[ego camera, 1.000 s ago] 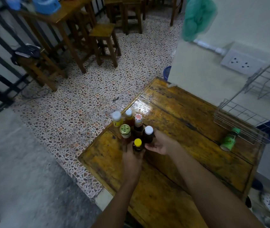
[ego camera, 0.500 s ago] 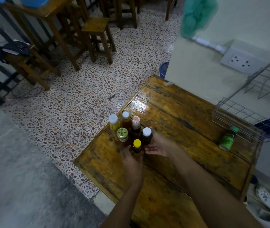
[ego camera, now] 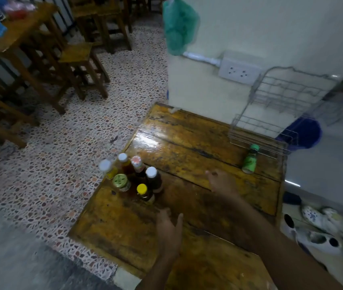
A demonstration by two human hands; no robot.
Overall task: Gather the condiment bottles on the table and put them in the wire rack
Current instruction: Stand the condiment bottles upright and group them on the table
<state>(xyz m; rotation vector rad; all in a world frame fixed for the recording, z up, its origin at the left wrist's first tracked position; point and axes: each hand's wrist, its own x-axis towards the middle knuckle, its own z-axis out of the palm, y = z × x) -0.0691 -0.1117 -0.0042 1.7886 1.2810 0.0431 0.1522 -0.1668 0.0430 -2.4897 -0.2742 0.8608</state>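
The condiment bottles (ego camera: 134, 178) are standing bunched upright at the left edge of the wooden table (ego camera: 187, 147), six of them touching one another, capped in white, yellow, patterned red and a green-gold lid; a seventh, the green bottle (ego camera: 250, 159), is standing well apart, just beside the wire rack (ego camera: 271, 122) at the far right corner. From the head view, the left hand (ego camera: 169, 229) is hovering near the cluster with fingers spread and holding nothing; the right hand (ego camera: 222, 182) is hanging over the bare planks between cluster and green bottle, fingers loosely open, also empty. The bottles are looking small and rigid, probably light; glass or plastic I cannot tell, so I would be treating them as breakable and possibly greasy; gripping each round the body below the cap is seeming safest, since the tall narrow ones may be tipping their neighbours. The tabletop is shining as if varnished or wet, so likely slick; the rack is sitting empty against a pale wall under a socket; speckled terrazzo floor and wooden stools are lying beyond.
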